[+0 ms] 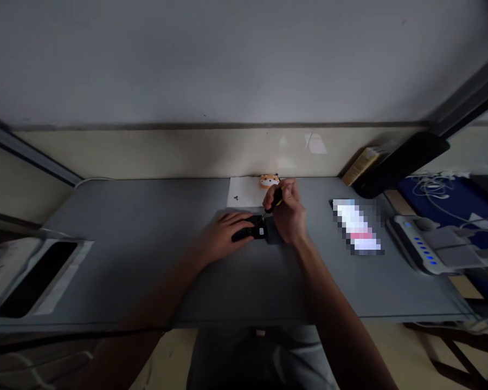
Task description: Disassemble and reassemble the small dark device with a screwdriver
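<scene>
A small black device (261, 229) lies on the grey desk (146, 227), near the middle. My left hand (228, 235) holds its left end, fingers over the top and thumb along the near side. Above its right part, my right hand (288, 208) is closed around a black and yellow screwdriver-like tool (275, 200). The thin shaft of the tool slants down to the device; whether the tip touches it is too small to tell. A dark flat piece (273, 234) lies at the device's right, partly behind my right wrist.
White paper (244, 189) with tiny dark bits and an orange-and-white animal-faced case (269, 181) lie behind my hands. A lit phone (355, 227), power strip (423, 244), black cylinder (398, 165) and yellow box (360, 165) stand right; a dark phone (38, 279) lies left.
</scene>
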`<action>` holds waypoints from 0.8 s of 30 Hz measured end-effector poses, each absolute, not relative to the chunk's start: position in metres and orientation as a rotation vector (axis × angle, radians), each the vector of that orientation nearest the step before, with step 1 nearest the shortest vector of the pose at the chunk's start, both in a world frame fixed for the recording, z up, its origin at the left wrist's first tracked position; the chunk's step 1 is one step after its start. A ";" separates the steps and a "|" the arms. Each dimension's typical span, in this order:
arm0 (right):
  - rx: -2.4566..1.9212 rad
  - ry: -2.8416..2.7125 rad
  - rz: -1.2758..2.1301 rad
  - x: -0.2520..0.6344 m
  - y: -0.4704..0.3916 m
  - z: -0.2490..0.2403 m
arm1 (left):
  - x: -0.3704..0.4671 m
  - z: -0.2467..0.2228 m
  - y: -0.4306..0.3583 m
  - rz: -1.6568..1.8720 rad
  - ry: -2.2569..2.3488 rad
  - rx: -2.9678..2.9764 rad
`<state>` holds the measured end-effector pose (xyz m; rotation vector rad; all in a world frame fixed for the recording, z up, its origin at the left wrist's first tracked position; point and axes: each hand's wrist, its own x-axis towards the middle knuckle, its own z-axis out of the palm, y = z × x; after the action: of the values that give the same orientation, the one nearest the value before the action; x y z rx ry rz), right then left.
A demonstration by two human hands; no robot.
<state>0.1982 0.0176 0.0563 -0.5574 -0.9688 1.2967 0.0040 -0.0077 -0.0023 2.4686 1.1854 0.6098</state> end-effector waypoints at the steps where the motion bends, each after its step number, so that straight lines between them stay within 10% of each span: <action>1: -0.577 -0.971 1.294 0.199 0.018 0.056 | 0.004 -0.002 -0.008 0.606 1.189 2.469; 24: -0.587 -0.991 1.341 0.193 0.015 0.060 | 0.004 0.003 -0.011 0.602 1.190 2.476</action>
<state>0.1930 0.0147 0.0605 -0.5868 -0.9907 1.3407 0.0044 -0.0106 0.0031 2.4755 1.1896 0.6022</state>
